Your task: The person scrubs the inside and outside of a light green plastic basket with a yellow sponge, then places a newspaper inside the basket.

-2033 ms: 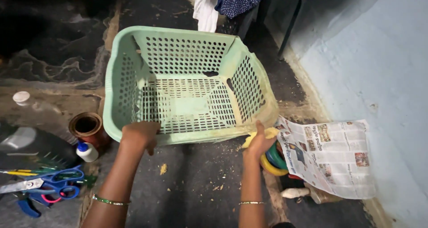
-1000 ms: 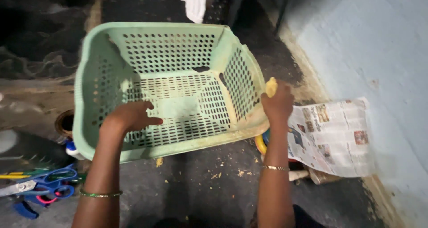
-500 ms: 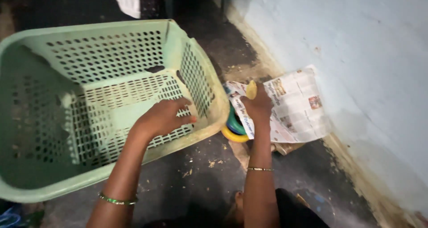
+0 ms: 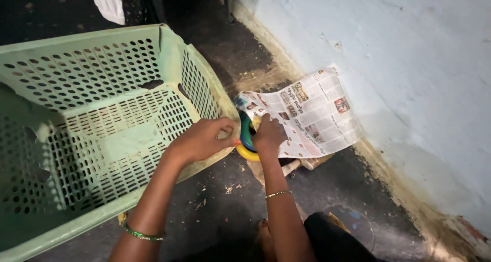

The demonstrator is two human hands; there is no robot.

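Head view, 1 frame, read left to right.

Pale green perforated plastic basket (image 4: 97, 134) fills the left half. It is tipped up on the floor, open side toward the camera, and nothing lies inside it. A green bangle (image 4: 143, 235) sits on the left forearm.

Left hand (image 4: 202, 138) rests on the basket's right rim, fingers curled over the edge near its lower corner: a loose hold on the rim, not a tight clench.

Right hand (image 4: 268, 135) is just beside the left, fingers closed on something small and yellowish at the near edge of the newspaper (image 4: 307, 116). What exactly it pinches I cannot tell. A thin bracelet (image 4: 279, 193) circles the right wrist. Under the hand and paper, a yellow ring (image 4: 246, 152) with a green-blue part above it shows, partly covered.

Judged progress: basket held and tilted, nothing loaded; the things by the newspaper are only just being handled, so most of the work appears undone.

Surface: dark, rough floor (image 4: 225, 200), scattered with crumbs and small scraps. The newspaper lies spread against the foot of the wall, with a wooden stick (image 4: 290, 167) poking out beneath it.

Room: pale blue wall (image 4: 409, 62) at right, stained and flaking at the base. White cloth (image 4: 105, 2) hangs at top left.
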